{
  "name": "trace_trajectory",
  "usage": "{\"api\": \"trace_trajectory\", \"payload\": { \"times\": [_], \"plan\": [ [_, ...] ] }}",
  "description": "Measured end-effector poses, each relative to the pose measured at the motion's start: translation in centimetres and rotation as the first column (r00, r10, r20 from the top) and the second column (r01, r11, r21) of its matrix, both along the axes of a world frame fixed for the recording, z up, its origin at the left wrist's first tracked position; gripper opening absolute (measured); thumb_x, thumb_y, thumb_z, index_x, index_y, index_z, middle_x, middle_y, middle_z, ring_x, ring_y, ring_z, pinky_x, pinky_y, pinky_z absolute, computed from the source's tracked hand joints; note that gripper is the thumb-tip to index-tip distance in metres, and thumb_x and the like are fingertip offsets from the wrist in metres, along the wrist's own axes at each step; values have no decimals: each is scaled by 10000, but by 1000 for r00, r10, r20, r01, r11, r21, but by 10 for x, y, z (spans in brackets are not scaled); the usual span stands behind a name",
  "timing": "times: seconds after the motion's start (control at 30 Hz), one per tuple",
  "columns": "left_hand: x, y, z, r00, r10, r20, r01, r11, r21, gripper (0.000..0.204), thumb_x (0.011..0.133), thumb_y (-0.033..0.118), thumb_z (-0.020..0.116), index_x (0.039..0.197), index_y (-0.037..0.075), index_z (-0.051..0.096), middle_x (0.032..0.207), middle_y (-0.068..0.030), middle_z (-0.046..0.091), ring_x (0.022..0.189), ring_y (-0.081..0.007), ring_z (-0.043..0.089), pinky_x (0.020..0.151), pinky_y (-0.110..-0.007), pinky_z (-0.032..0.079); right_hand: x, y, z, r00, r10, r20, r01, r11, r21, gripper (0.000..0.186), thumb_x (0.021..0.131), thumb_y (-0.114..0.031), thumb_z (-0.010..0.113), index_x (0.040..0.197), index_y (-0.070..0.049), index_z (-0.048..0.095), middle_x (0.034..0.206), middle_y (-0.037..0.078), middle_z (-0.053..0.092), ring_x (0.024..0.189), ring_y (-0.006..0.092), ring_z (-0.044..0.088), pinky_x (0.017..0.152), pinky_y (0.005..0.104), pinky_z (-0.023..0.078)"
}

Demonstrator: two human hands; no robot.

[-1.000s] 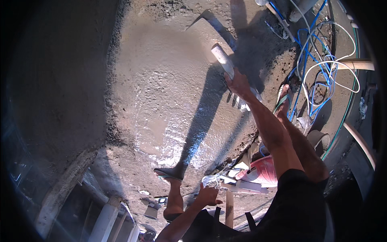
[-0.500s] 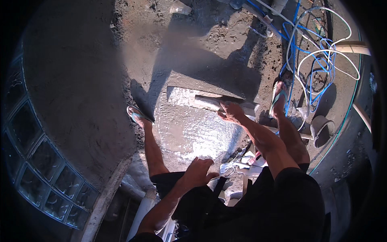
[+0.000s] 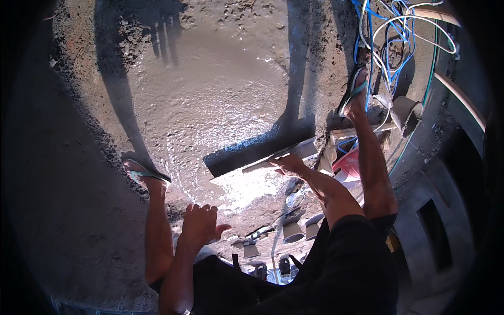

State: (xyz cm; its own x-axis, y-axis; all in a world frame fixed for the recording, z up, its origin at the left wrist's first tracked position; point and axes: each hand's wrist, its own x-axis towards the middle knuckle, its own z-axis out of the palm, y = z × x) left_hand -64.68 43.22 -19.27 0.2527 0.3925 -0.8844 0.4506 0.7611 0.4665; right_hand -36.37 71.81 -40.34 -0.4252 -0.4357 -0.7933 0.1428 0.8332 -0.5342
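My right hand (image 3: 287,165) is closed round the handle of a long flat trowel (image 3: 257,166). The trowel lies slantwise, its right end farther from me. Along its far side runs a dark strip, perhaps its shadow, and bright glare hides part of its near side. Around it spreads wet grey cement (image 3: 210,105), shiny and smoother in places than at its rough far edge. My left hand (image 3: 199,226) hangs near the near edge of the cement, fingers loosely stretched and thumb apart, holding nothing.
My sandalled feet stand wide apart, either side of the wet cement. Tangled blue and white cables (image 3: 391,37) lie at the far right, near a tipped grey bucket (image 3: 407,113). A red plastic thing (image 3: 349,167) and a small bucket (image 3: 293,232) are nearer me.
The trowel has come nearer to me and its slant has changed, with my right hand still on it. My left hand appears farther left. The view and my feet have shifted.
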Motion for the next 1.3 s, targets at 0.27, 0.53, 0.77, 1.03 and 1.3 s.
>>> {"api": "trace_trajectory", "payload": {
  "times": [0.27, 0.53, 0.77, 1.03, 1.3],
  "plan": [
    [29, 42, -5, 987, 147, 65, -155, 980, 126, 579, 823, 603, 630, 971, 44, 630, 950, -114, 674, 932, -311, 641, 904, -458, 430, -146, 102, -25, 985, 117, -129, -100, 987, 129, 642, 864, -534, 629, 1392, -226, 435, 745, 127, 657, 630, 294, 656, 553, 440, 529],
    [20, 56, -17, 992, 121, 46, -126, 985, 121, 607, 834, 632, 602, 1016, 53, 620, 949, -127, 669, 930, -305, 636, 899, -458, 425, -332, 130, -26, 856, -60, -514, 114, 991, 75, 405, 859, -382, 631, 1119, -78, 569, 798, 141, 631, 683, 294, 642, 613, 411, 541],
    [18, 55, -26, 986, 156, 64, -161, 984, 71, 600, 826, 637, 610, 1021, 70, 618, 963, -129, 671, 938, -326, 627, 887, -456, 422, -381, 151, -31, 850, -126, -512, 197, 977, 86, 415, 870, -381, 613, 1134, -69, 542, 827, 129, 614, 682, 304, 598, 625, 401, 518],
    [-19, 56, -12, 814, 564, -139, -510, 808, 296, 438, 842, 428, 705, 1025, 48, 586, 927, -166, 661, 931, -363, 637, 852, -473, 460, -327, 162, -42, 712, -426, -557, 514, 858, 2, 507, 902, -425, 577, 1277, -95, 491, 1072, 163, 598, 905, 350, 602, 793, 420, 523],
    [-246, 123, -118, 43, 804, -593, -259, 582, 771, 493, 755, 172, 808, 1127, -7, 537, 993, -180, 636, 970, -332, 611, 838, -418, 478, -254, 101, 31, 769, -548, -330, 609, 784, 117, 590, 875, -502, 600, 1296, -95, 533, 1077, 220, 654, 989, 382, 637, 866, 438, 523]
  ]
}}
